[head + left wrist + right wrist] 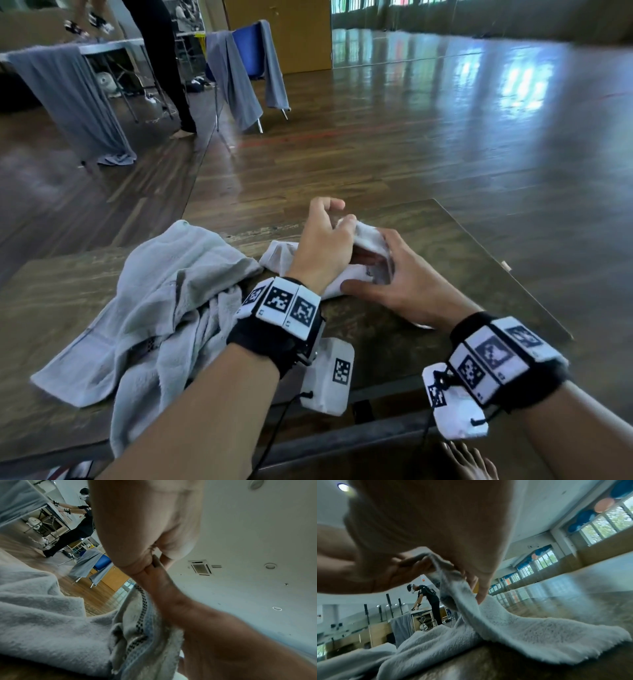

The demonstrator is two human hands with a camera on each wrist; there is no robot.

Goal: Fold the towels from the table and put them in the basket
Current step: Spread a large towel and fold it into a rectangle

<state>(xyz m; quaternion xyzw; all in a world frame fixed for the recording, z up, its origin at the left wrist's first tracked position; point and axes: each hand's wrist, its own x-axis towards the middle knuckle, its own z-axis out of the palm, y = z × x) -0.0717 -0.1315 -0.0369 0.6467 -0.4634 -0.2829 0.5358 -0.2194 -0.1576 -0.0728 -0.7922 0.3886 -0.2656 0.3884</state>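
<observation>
A small white towel [279, 255] lies at the middle of the wooden table [445, 246], one end lifted. My left hand [342, 221] pinches that lifted end from above. My right hand [376, 270] grips the same towel from the right, thumb on its near edge and fingers tucked into the fold. In the right wrist view the white towel [513, 631] hangs from the pinching fingers [419, 563] down to the tabletop. The towel's checkered stripe [143, 615] shows in the left wrist view. A larger pale grey towel [154, 308] lies crumpled at the left. No basket is in view.
The table's far edge and right corner [435, 202] are just beyond my hands. Across the wooden floor stand a table draped with a grey towel [68, 96], a blue chair hung with grey towels [246, 65], and a person [168, 68]. A bare foot [469, 462] shows below.
</observation>
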